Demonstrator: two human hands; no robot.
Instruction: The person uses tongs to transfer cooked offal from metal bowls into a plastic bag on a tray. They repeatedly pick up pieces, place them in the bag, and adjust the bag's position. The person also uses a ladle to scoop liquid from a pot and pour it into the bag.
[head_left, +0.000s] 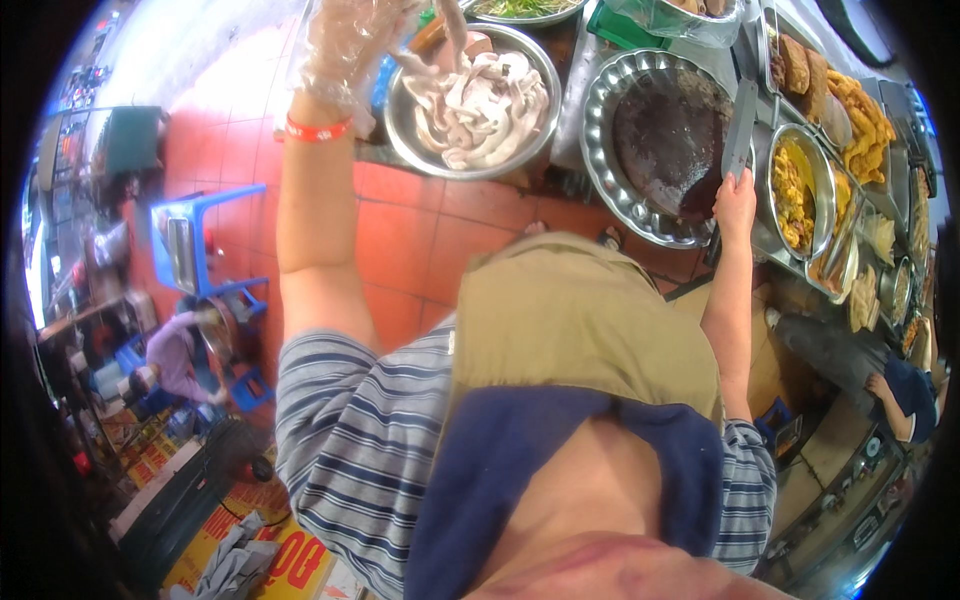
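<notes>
My left hand (356, 45) is in a clear plastic glove at the top edge, which cuts off its fingertips. A pale strip of boiled offal (453, 28) rises beside it from a steel bowl (553, 112), and the hand appears to grip it. More pale offal (484, 105) fills the bowl. My right hand (734, 201) is bare and holds the handle of a broad-bladed knife (740, 124). The blade points away from me, over the right rim of a fluted metal basin (604, 176). A dark, glossy mass, perhaps blood pudding (664, 135), lies in that basin.
On the right stand an oval steel dish of yellow food (793, 199) and trays with golden fried pieces (859, 131). Shredded greens (517, 7) sit at the back. A blue plastic stool (196, 240) stands left on red tiles. One person (176, 352) is at lower left, another (896, 390) at right.
</notes>
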